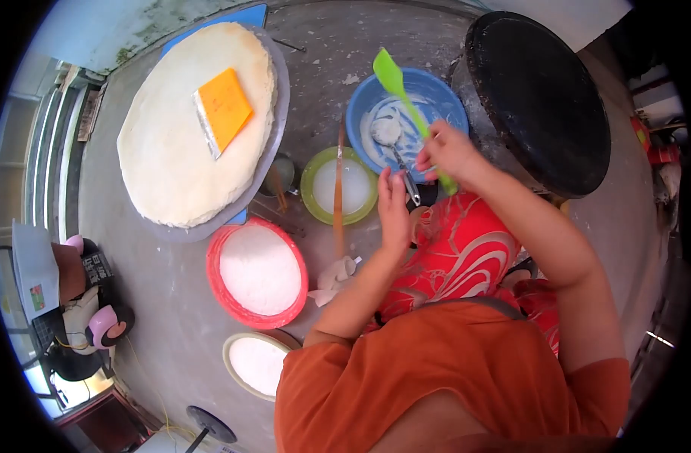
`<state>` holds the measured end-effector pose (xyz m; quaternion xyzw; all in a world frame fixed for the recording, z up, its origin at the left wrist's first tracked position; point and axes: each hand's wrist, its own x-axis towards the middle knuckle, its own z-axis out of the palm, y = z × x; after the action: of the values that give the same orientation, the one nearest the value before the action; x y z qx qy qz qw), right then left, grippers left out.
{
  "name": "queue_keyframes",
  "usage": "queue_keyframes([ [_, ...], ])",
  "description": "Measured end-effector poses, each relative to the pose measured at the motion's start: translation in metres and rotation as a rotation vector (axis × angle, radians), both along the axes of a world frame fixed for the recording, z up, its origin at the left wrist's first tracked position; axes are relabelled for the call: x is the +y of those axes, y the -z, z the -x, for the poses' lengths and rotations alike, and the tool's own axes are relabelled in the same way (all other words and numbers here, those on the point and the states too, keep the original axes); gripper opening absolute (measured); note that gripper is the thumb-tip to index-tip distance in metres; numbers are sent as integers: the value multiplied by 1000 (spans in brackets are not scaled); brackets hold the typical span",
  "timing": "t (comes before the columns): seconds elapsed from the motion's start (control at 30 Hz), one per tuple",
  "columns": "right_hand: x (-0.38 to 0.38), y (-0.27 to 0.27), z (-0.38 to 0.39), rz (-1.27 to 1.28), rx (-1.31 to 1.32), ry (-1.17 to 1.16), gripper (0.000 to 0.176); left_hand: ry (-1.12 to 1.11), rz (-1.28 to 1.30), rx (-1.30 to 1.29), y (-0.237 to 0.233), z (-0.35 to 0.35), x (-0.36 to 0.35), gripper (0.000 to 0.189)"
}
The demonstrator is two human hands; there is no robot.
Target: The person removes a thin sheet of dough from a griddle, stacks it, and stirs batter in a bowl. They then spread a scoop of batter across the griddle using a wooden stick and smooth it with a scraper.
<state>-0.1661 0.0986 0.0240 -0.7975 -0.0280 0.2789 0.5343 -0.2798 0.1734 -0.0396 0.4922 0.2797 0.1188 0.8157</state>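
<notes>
My right hand [449, 155] is closed on the handle of a green spatula [390, 74], whose blade points up and away over a blue basin [354, 124]. White residue coats the inside of the basin, and a ladle [387, 131] with white stuff in its bowl leans there, its handle over the near rim. My left hand [393, 211] is raised beside that rim with fingers stretched out, holding nothing. Left of it, a green bowl [309, 185] holds white liquid, and a wooden stick [338, 189] lies across the bowl.
A stack of pale flat rounds [164, 143] bears an orange packet [226, 109] at the upper left. A red basin [214, 275] and a pale basin [228, 366] hold white powder. At the upper right is a round black griddle [541, 98]. A crumpled cloth [334, 278] lies near my left forearm.
</notes>
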Motion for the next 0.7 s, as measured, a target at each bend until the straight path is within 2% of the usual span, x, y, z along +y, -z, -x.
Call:
queue_keyframes([
  [0.03, -5, -17, -9, 25, 32, 90, 14, 3, 0, 1, 33, -12, 1, 56],
  [0.07, -16, -10, -20, 23, 33, 92, 14, 79, 126, 109, 82, -23, 3, 49],
  [0.1, -37, 3, -35, 179, -251, -11, 13, 155, 251, 216, 109, -31, 4, 43],
  [0.13, -54, 15, -47, 335, -535, -116, 12, 188, 437, 546, 41, -37, 7, 42],
  [0.17, -64, 22, -51, 333, -535, -115, 12, 189, 435, 546, 58, -42, 14, 42],
  [0.23, -84, 38, -45, 129, 205, 28, 12, 440, 896, 519, 120, -51, 24, 47],
  [0.3, -101, 63, -35, 175, 219, 33, 11, 426, 844, 479, 137, -59, 30, 53],
  [0.37, -112, 86, -24, 121, 267, 55, 9, 376, 1013, 317, 142, -68, 45, 49],
  [0.4, -111, 85, -20, 78, 376, 122, 8, 274, 1053, 309, 133, -75, 49, 43],
  [0.43, -113, 91, -19, 56, 430, 100, 12, 272, 1055, 312, 133, -82, 52, 43],
  [0.5, -114, 110, -17, -11, 426, 111, 17, -46, 1076, 395, 136, -96, 57, 39],
  [0.53, -115, 121, -20, -12, 431, 118, 17, -30, 1108, 488, 142, -103, 64, 34],
  [0.57, -115, 132, -23, 106, 258, 25, 21, -26, 1107, 497, 149, -104, 69, 34],
  [0.6, -114, 138, -26, 222, 85, -69, 25, 70, 1087, 476, 153, -102, 72, 30],
  [0.63, -112, 143, -30, 220, 91, -65, 25, 164, 1065, 454, 158, -101, 73, 27],
  [0.67, -108, 148, -36, 320, -95, -151, 28, 165, 1061, 461, 162, -101, 70, 27],
  [0.7, -103, 152, -40, 417, -280, -238, 30, 202, 803, 546, 152, -103, 62, 23],
])
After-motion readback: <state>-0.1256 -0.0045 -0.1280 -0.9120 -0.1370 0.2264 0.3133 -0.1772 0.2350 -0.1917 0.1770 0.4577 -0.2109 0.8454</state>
